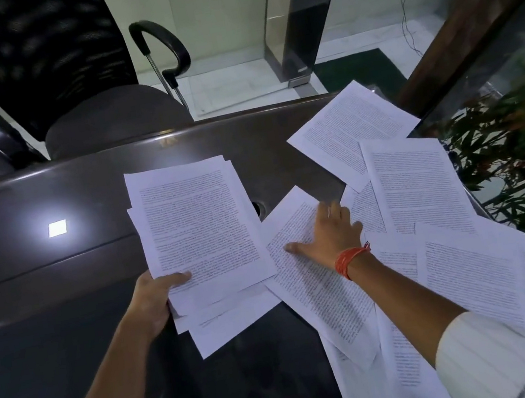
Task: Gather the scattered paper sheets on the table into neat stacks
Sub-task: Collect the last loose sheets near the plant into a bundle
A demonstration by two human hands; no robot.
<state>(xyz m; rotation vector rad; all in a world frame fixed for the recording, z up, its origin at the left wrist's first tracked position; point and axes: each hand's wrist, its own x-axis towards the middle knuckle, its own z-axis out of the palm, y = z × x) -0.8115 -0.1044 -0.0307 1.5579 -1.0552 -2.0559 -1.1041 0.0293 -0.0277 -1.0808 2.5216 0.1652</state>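
Observation:
My left hand (pixel 156 296) grips the lower left edge of a loose bundle of printed sheets (pixel 200 230), thumb on top, over the dark table (pixel 57 268). The bundle's edges are uneven. My right hand (pixel 330 236) lies flat with fingers spread on a single printed sheet (pixel 318 293) just right of the bundle. More printed sheets lie scattered and overlapping at the right: one at the far right corner (pixel 350 132), one below it (pixel 415 183), and others near the table's right edge (pixel 482 276).
A black office chair (pixel 91 99) stands behind the table's far edge. A glass panel with a wooden frame (pixel 468 25) and green plants (pixel 524 155) border the right side. A round cable hole (pixel 259 207) shows beside the bundle.

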